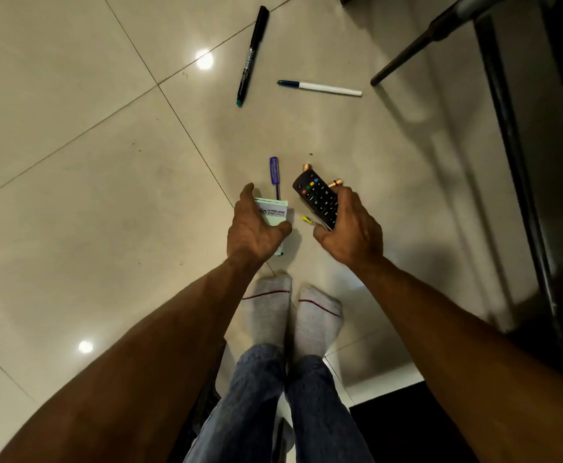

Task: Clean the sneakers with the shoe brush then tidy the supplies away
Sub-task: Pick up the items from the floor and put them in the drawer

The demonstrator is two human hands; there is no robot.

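Two hands holding small items over a pale tiled floor [73, 111]

Grey-socked feet [293, 315] stand nearest. Beyond them, the left hand [256, 225] grips a pale green lead box [275, 213] with a purple pen [274, 175]; the right hand [350, 225] clasps a black remote control [316, 195]. Farther lie a white pen [320, 88] and a black marker [252, 55]. No sneakers or brush show.
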